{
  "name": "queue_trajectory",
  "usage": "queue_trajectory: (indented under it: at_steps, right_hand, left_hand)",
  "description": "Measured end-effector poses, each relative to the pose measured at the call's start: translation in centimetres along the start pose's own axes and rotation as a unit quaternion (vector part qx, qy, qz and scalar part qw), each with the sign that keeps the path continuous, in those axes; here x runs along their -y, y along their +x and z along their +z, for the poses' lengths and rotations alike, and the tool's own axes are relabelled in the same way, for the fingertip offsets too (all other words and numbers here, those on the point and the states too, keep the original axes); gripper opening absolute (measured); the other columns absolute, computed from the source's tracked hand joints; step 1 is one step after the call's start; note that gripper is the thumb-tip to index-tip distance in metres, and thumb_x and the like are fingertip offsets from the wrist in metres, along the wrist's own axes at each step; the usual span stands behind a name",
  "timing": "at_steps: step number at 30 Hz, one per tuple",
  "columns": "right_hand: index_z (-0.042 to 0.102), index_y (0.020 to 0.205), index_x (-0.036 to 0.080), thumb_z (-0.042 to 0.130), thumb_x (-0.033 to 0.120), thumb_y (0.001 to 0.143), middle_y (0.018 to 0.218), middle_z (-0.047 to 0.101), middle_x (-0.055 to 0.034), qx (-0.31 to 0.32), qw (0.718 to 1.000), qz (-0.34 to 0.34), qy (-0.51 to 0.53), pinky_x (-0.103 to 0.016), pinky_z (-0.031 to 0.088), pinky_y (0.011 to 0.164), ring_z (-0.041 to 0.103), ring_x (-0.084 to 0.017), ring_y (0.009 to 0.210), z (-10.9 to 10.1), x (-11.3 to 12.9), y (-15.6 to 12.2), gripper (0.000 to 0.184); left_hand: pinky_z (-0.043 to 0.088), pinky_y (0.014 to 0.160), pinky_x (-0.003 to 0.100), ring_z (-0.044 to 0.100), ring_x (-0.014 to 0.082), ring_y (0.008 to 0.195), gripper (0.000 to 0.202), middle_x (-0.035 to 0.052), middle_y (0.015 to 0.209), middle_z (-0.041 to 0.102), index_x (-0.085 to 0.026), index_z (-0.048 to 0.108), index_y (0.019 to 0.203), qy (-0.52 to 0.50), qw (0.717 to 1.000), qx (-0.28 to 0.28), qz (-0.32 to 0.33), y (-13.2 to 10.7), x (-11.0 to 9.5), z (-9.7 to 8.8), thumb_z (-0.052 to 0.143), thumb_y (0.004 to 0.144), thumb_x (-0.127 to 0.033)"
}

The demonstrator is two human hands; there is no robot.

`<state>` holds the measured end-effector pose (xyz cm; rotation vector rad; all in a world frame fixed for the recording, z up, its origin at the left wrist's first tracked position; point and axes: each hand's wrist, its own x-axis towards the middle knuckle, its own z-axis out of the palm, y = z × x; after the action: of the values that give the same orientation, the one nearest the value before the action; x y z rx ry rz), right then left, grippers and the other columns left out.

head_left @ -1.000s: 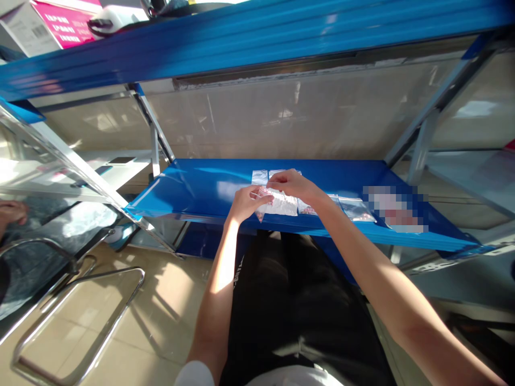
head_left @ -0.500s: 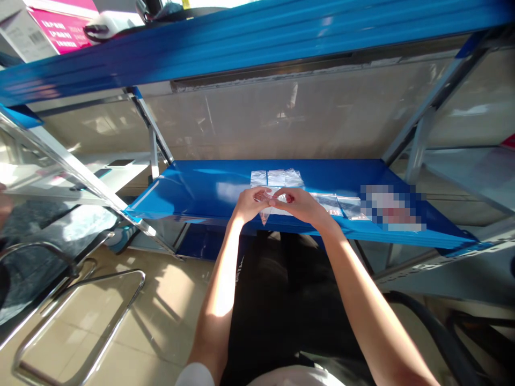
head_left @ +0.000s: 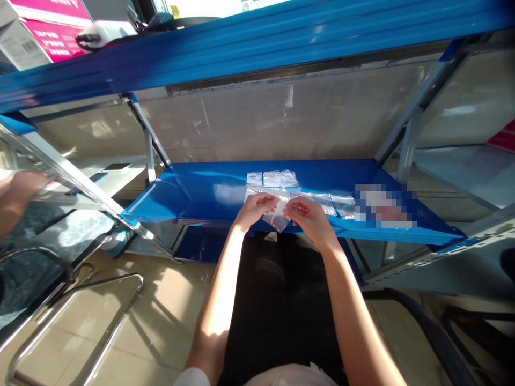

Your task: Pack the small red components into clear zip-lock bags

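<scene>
Between my hands hangs a small clear zip bag (head_left: 277, 219), one corner pointing down over the shelf's front edge. My left hand (head_left: 257, 208) pinches its upper left edge, and my right hand (head_left: 301, 212) pinches the upper right edge. Small reddish bits show inside or printed on the bag; I cannot tell which. Just behind the hands, flat clear bags (head_left: 279, 178) lie in a row on the blue shelf (head_left: 193, 185). More clear bags (head_left: 341, 206) with reddish marks lie to the right of my right hand.
A blurred-out patch (head_left: 384, 206) covers something on the shelf's right. Above runs a blue upper shelf (head_left: 241, 48) with pink and white boxes (head_left: 52, 37). Metal posts (head_left: 80, 166) stand at the sides. Another person's arm (head_left: 18, 198) and a metal-framed chair (head_left: 76, 321) are at left.
My hands have moved apart slightly, and the bag between them is now spread out and more visible. Another person's arm has come further into view at left.
</scene>
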<state>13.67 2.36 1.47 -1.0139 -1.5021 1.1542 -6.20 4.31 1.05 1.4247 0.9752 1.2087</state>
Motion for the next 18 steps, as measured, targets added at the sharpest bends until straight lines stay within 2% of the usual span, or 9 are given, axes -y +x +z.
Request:
queue_trajectory:
  at_steps: [4, 9, 12, 18]
  right_hand:
    - [0.069, 0.108, 0.024, 0.086, 0.048, 0.074, 0.081, 0.076, -0.0034, -0.063, 0.996, 0.005, 0.066, -0.031, 0.05, 0.063, 0.073, -0.025, 0.079, -1.1, -0.6, -0.1, 0.045]
    - [0.073, 0.095, 0.021, 0.089, 0.049, 0.069, 0.08, 0.079, -0.0074, -0.118, 0.986, 0.05, 0.103, -0.033, 0.052, 0.068, 0.076, -0.029, 0.086, -1.9, -0.6, -0.5, 0.041]
    - [0.074, 0.089, 0.022, 0.088, 0.05, 0.069, 0.077, 0.079, -0.0073, -0.125, 0.986, 0.056, 0.099, -0.034, 0.051, 0.067, 0.077, -0.03, 0.086, -2.0, -0.4, -0.7, 0.038]
    - [0.072, 0.083, 0.022, 0.086, 0.049, 0.071, 0.08, 0.079, -0.0073, -0.103, 0.989, 0.045, 0.092, -0.034, 0.05, 0.068, 0.076, -0.028, 0.084, -1.8, -0.5, -0.8, 0.034]
  left_hand:
    - [0.051, 0.071, 0.025, 0.066, 0.0137, 0.071, 0.038, 0.0032, 0.079, 0.071, -0.015, 0.074, 0.091, 0.001, 1.0, -0.011, 0.017, -0.1, 0.5, 1.2, 0.084, 0.079, -0.05]
    - [0.053, 0.073, 0.026, 0.068, 0.0147, 0.073, 0.036, 0.002, 0.078, 0.07, -0.017, 0.072, 0.095, -0.006, 0.999, -0.024, 0.029, -0.5, 1.0, 2.5, 0.08, 0.083, -0.051]
    - [0.052, 0.074, 0.026, 0.068, 0.0157, 0.076, 0.034, 0.0022, 0.077, 0.07, -0.017, 0.073, 0.096, 0.012, 0.998, -0.045, 0.032, -0.7, 1.2, 3.2, 0.076, 0.087, -0.05]
    - [0.053, 0.074, 0.027, 0.069, 0.0173, 0.077, 0.031, 0.0047, 0.082, 0.074, -0.017, 0.076, 0.092, 0.009, 0.991, -0.125, 0.052, -1.3, 1.8, 4.5, 0.075, 0.086, -0.048]
